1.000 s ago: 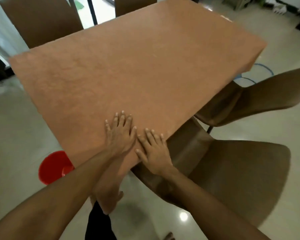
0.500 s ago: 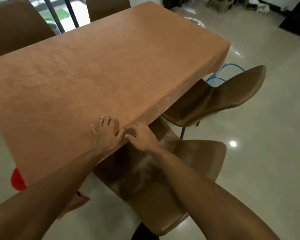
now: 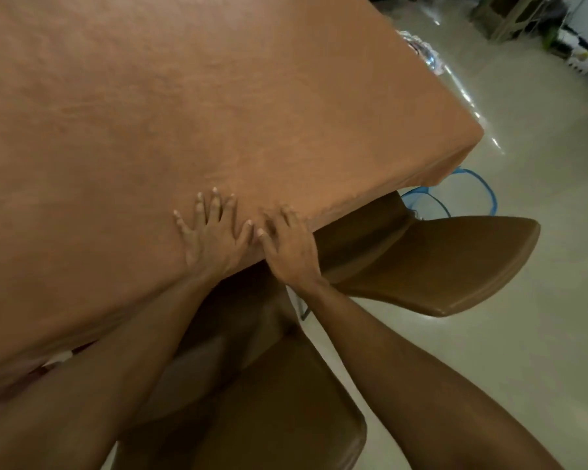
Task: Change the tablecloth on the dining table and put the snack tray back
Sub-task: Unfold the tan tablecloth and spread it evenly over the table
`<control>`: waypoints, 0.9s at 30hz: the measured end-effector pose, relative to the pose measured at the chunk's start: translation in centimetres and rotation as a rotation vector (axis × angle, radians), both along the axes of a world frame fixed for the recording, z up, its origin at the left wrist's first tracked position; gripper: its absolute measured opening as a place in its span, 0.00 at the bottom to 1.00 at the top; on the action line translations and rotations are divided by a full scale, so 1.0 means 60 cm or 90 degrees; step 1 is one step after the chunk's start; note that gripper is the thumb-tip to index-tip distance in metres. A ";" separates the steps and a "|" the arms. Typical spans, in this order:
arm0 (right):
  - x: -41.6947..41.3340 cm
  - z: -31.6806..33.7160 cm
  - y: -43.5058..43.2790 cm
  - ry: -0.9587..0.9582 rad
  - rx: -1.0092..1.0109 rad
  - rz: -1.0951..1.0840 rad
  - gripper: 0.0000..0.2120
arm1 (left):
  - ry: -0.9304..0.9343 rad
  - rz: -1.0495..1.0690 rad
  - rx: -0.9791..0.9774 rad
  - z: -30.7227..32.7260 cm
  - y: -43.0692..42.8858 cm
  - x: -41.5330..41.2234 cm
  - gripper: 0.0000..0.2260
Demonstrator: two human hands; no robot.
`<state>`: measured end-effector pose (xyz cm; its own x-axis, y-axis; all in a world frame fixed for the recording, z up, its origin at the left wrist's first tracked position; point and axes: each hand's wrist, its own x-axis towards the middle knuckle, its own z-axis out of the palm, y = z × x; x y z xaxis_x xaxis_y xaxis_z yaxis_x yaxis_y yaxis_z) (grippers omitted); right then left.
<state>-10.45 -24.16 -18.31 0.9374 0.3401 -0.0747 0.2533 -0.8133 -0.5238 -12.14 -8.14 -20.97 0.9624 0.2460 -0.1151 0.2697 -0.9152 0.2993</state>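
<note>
Item 1, container: a blue-rimmed bin point(image 3: 482, 182) stands on the pale floor point(image 3: 489, 368) just past the table's right corner. It is half hidden by the cloth's overhang, and I cannot tell what it holds.

Item 2, tablecloth point(image 3: 218, 96): orange-brown, spread over the dining table and hanging over its edges. From my feed, its long near edge runs from lower left up to the right corner. The short end runs from that corner toward the top of the view.

Item 3, left hand point(image 3: 211, 239): laid flat on the cloth by the near edge, fingers straight and spread.

Item 4, right hand point(image 3: 289, 249): beside the left, thumbs nearly touching. It rests on the cloth right at the edge with fingers extended and blurred, and I see no pinch.

Item 5, near brown chair point(image 3: 279, 418): tucked under the edge below my arms.

Item 6, second brown chair point(image 3: 438, 266): to its right.
</note>
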 end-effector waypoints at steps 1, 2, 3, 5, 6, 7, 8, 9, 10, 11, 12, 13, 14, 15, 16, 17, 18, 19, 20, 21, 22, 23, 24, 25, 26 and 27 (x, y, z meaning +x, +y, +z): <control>0.018 -0.002 -0.016 0.005 -0.018 0.006 0.25 | 0.010 0.006 0.019 -0.001 -0.005 -0.001 0.31; 0.041 -0.003 -0.028 0.011 -0.039 0.032 0.26 | 0.017 0.019 0.033 -0.003 -0.008 0.000 0.31; 0.061 -0.004 -0.040 0.012 -0.068 0.065 0.28 | 0.027 0.022 0.044 -0.004 -0.008 0.000 0.31; 0.103 -0.011 -0.065 0.019 -0.125 0.144 0.29 | 0.048 0.023 0.063 -0.003 -0.006 0.002 0.32; 0.124 -0.017 -0.086 0.024 -0.153 0.173 0.29 | 0.054 0.024 0.070 -0.006 -0.006 0.001 0.31; 0.151 -0.020 -0.109 0.021 -0.175 0.197 0.29 | 0.059 0.035 0.077 -0.002 -0.007 0.003 0.31; 0.174 -0.025 -0.137 0.014 -0.191 0.200 0.29 | 0.060 0.041 0.081 -0.003 -0.008 0.003 0.31; 0.195 -0.029 -0.168 0.008 -0.200 0.190 0.29 | 0.065 0.046 0.079 -0.001 -0.008 0.001 0.31; 0.217 -0.034 -0.203 0.000 -0.200 0.173 0.29 | 0.071 0.050 0.084 0.000 -0.008 0.001 0.31; 0.234 -0.040 -0.235 -0.007 -0.205 0.145 0.29 | 0.079 0.055 0.080 0.000 -0.002 -0.002 0.31; 0.260 -0.043 -0.275 -0.019 -0.210 0.125 0.30 | 0.085 0.067 0.083 -0.002 -0.005 0.002 0.32; 0.284 -0.046 -0.314 -0.032 -0.215 0.116 0.30 | 0.098 0.083 0.082 -0.003 -0.007 0.005 0.32; 0.311 -0.046 -0.355 -0.046 -0.217 0.117 0.30 | 0.111 0.108 0.088 -0.006 -0.017 0.010 0.32; 0.335 -0.046 -0.384 -0.059 -0.214 0.124 0.30 | 0.129 0.137 0.092 -0.004 -0.021 0.014 0.31; 0.360 -0.044 -0.409 -0.061 -0.224 0.144 0.29 | 0.139 0.182 0.086 -0.004 -0.032 0.016 0.29; 0.390 -0.041 -0.442 -0.054 -0.225 0.163 0.29 | 0.149 0.237 0.080 0.001 -0.059 0.024 0.27; 0.406 -0.036 -0.448 -0.044 -0.218 0.172 0.29 | 0.151 0.285 0.067 0.007 -0.070 0.023 0.27; 0.435 -0.030 -0.483 -0.027 -0.204 0.172 0.29 | 0.160 0.314 0.065 0.013 -0.113 0.040 0.27; 0.456 -0.027 -0.500 -0.027 -0.191 0.187 0.29 | 0.165 0.331 0.057 0.020 -0.149 0.052 0.28; 0.475 -0.030 -0.515 -0.033 -0.185 0.216 0.28 | 0.167 0.326 0.051 0.027 -0.192 0.064 0.29; 0.495 -0.029 -0.525 -0.030 -0.178 0.246 0.28 | 0.168 0.291 0.054 0.030 -0.236 0.081 0.30; 0.514 -0.025 -0.533 -0.024 -0.175 0.277 0.28 | 0.166 0.238 0.057 0.031 -0.283 0.101 0.31; 0.535 -0.021 -0.541 -0.018 -0.172 0.308 0.28 | 0.171 0.190 0.057 0.034 -0.337 0.125 0.32; 0.549 -0.018 -0.544 -0.021 -0.168 0.332 0.28 | 0.179 0.152 0.051 0.038 -0.385 0.152 0.33; 0.561 -0.016 -0.546 -0.025 -0.164 0.348 0.28 | 0.183 0.125 0.045 0.039 -0.427 0.179 0.33; 0.578 -0.015 -0.555 -0.020 -0.157 0.351 0.28 | 0.178 0.111 0.035 0.039 -0.470 0.211 0.33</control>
